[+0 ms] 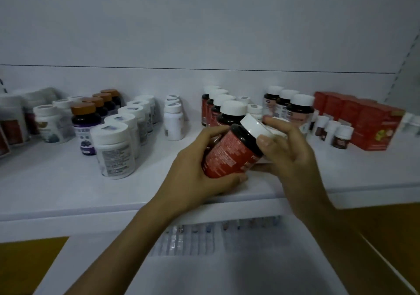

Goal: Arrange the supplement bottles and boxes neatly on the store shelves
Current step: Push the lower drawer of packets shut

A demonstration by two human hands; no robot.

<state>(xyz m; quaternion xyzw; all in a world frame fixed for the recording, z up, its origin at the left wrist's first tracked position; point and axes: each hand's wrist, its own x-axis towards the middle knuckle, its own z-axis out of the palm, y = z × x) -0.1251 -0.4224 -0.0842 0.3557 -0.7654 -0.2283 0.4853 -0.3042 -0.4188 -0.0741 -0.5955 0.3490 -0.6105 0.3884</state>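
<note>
far left on the white shelf (56, 181) stand blurred white jars (13, 122). next comes a row of dark bottles with brown caps (85, 122) running back toward the wall, and just beside it a row of white tubs (113, 149) with the front one nearest the edge. a short row of small white bottles (173, 122) stands apart, further right.

in the middle, the left hand (193, 174) wraps its fingers and thumb round the base of a red bottle (231, 154), held tilted above the front of the shelf with its white cap pointing up and right. behind it is a row of like bottles (229, 110). the right hand (288, 154) grips the same bottle at the cap end, thumb on the shoulder.

further right stand pale-label bottles (300, 108), tiny bottles (341, 137), then red boxes (372, 124) in a row.
</note>
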